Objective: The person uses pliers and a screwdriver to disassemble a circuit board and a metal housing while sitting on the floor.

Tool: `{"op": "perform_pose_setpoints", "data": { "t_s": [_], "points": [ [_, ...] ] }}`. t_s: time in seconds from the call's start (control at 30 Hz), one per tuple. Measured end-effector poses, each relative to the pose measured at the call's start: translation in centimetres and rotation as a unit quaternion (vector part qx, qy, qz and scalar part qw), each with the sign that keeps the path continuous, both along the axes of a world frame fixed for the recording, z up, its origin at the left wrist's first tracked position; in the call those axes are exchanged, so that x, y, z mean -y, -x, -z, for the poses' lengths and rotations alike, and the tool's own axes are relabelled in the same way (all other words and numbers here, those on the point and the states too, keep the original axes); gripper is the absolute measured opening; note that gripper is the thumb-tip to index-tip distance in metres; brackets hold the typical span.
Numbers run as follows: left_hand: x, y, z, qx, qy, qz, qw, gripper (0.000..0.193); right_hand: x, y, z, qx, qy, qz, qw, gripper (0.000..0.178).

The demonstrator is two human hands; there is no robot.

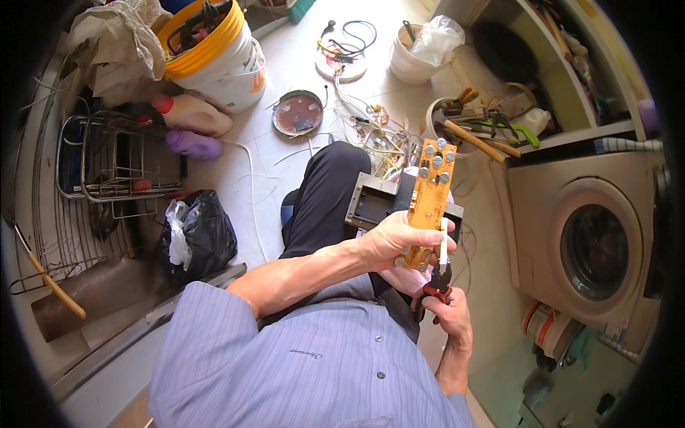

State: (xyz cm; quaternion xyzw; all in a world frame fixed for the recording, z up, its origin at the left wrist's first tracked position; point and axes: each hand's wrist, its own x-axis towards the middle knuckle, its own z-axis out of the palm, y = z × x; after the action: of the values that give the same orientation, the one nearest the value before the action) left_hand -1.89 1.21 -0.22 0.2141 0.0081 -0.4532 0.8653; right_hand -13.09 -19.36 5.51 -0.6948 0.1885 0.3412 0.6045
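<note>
My left hand [389,241] is closed around the lower part of a long amber circuit board [428,196], thumb across its face. Round silver-topped components stand at the board's upper and lower ends. In my right hand [454,317] is a pair of pliers [437,291] with red and black handles. The plier jaws point up and meet a narrow white piece [443,246] along the board's right edge; whether they grip it, I cannot tell. Behind the board, a dark grey open metal case [372,202] rests on my lap, partly hidden. Pinkish cloth [403,279] lies under my left hand.
Tangled wires [378,135] and a round dark plate [298,114] lie on the floor ahead. A tool bucket [434,118] stands right of them, near a washing machine [531,239]. At left are a yellow-rimmed bucket [227,60], bottles, a wire rack [125,153] and a black bag [210,232].
</note>
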Motion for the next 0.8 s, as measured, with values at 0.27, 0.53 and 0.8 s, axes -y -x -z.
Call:
{"op": "perform_pose_setpoints", "data": {
  "t_s": [0.27,0.53,0.8],
  "points": [
    [-0.7,-0.3,-0.7,0.004,0.001,0.030,1.000,0.072,0.5,0.5,1.5,0.058,-0.039,0.003,0.998,0.017],
    [-8.6,-4.1,1.3,0.003,-0.036,-0.101,0.994,0.048,0.8,0.4,1.4,0.084,-0.089,0.045,0.992,0.030],
    [-18.0,-5.4,5.8,0.019,-0.214,-0.249,0.944,0.030,-0.8,-1.0,0.9,0.056,-0.058,0.009,0.997,0.029]
  ]
}}
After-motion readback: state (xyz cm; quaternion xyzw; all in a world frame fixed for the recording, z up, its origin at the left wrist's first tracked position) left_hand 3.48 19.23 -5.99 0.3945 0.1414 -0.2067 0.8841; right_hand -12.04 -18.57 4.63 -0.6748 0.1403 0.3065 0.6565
